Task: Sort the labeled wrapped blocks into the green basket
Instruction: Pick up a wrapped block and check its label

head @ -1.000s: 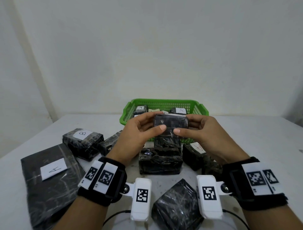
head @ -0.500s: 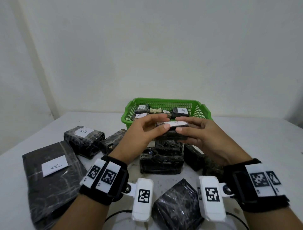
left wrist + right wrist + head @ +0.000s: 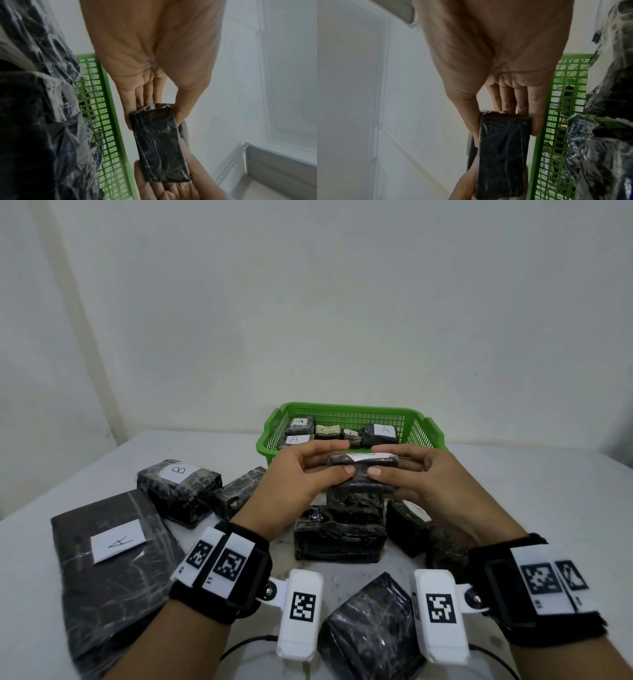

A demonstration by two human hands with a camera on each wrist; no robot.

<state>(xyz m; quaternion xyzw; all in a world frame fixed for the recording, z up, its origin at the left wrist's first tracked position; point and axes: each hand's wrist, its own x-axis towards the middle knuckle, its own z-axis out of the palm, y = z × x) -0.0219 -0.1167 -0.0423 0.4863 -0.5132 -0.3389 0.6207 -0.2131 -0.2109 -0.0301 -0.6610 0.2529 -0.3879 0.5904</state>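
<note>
— What lies nearest?
— A wrapped bundle (image 3: pixel 371 628) at the surface's (image 3: pixel 534 491) near edge, and a flat packet labelled A (image 3: pixel 113 559) toward the near-left corner.

— And the hands?
— The left hand (image 3: pixel 294 484) and right hand (image 3: pixel 421 484) pinch opposite ends of one small black wrapped block (image 3: pixel 363 470), thumbs on its near side, fingers on the far side. It is held in the air above a pile of blocks (image 3: pixel 339 532) at mid-surface, its white label facing up.

— Beyond that?
— The block labelled B (image 3: pixel 178 487) sits toward the left edge. The green basket (image 3: pixel 424 429) stands at the far edge with blocks labelled A (image 3: pixel 380 433) inside.
</note>
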